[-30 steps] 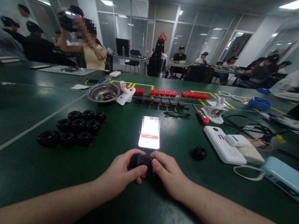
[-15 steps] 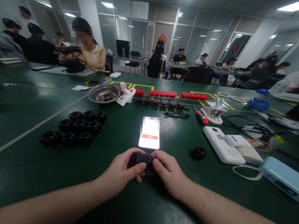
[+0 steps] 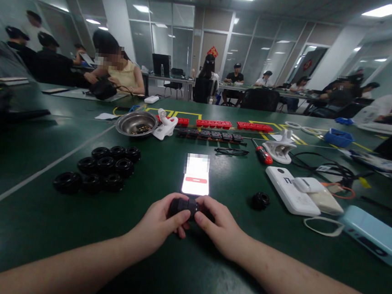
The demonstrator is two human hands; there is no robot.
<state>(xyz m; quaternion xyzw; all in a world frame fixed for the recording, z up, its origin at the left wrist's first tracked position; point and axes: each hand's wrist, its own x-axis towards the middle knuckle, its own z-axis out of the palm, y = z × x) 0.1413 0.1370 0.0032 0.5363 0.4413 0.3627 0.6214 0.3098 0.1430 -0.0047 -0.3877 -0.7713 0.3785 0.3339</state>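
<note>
Pinching a small black wheel [image 3: 183, 206], left hand [image 3: 160, 226] and right hand [image 3: 219, 227] grip shut — phone [image 3: 196, 177] just beyond, bare table [image 3: 185, 274] nearer.

A lit phone [image 3: 196, 180] lies between 9 black wheels [image 3: 101, 168] and a white power bank [image 3: 291, 189].

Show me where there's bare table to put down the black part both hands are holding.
Bare green table lies between the lit phone and the lone black wheel, and between the phone and the wheel cluster. The far left is open too. The right side is crowded: white power bank, cables, blue case.
</note>
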